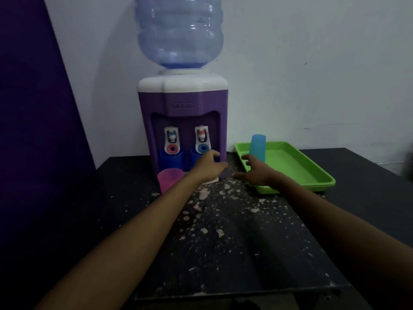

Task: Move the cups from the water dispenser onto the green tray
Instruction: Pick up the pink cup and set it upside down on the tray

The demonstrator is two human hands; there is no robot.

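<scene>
A purple panel (33,130) stands at the far left, against a pale wall (312,63). A dark table (223,253), its surface flecked with pale chipped patches, carries all the items.

The water dispenser (182,121) stands at the back of the table, left of centre. It has a purple body with a white top and holds an inverted clear blue bottle (180,30). Two taps sit in its front recess: the left tap (171,139) has a red ring below it, and the right tap (203,139) has a blue ring below it.

A pink cup (168,179) stands upright, mouth up, at the lower left front of the dispenser, below the left tap.

The left hand (209,166) reaches forward to the lower right front of the dispenser, below the right tap. Its fingers (214,154) are curled against the dispenser front. Whether they grip anything cannot be told, since the hand covers that area.

The right hand (257,173) hovers just beside the dispenser, over the near left corner of the green tray (312,173). Its fingers are spread apart and hold nothing; the fingertips lie near the base of the blue cup.

The blue cup (258,148) stands on the tray, in its far left part, with the wider end down. The tray lies on the table to the right of the dispenser, just beside it.
</scene>
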